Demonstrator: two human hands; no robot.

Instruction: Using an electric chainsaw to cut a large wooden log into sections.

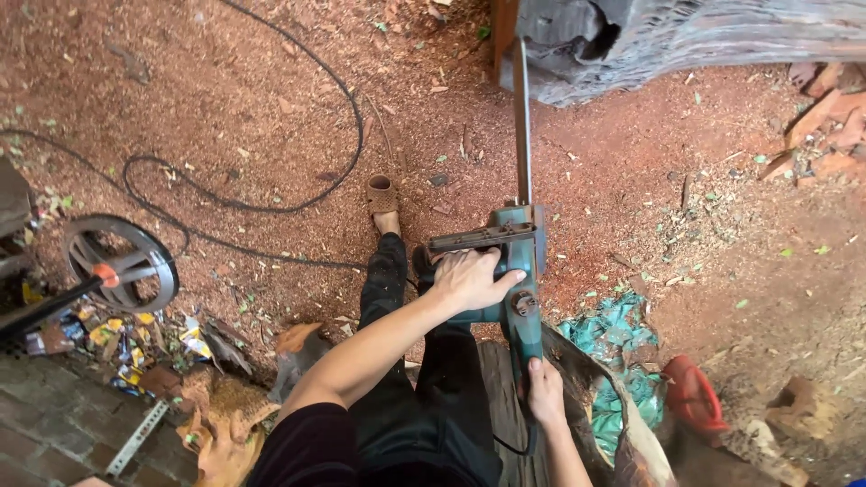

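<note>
Chainsaw (516, 271) | both hands clasped on it: left (469, 278) top, right (545, 393) rear | sawdust ground (271, 90), log (686, 36)

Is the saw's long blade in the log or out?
In. The chainsaw bar's far end meets the grey log, held by left hand and right hand.

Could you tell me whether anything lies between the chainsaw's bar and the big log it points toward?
Nothing visible does. The left hand holds the front grip and the right hand the rear of the green chainsaw. Its bar runs straight up to the grey log, its tip at the log's edge. The black cable lies off to the left.
</note>
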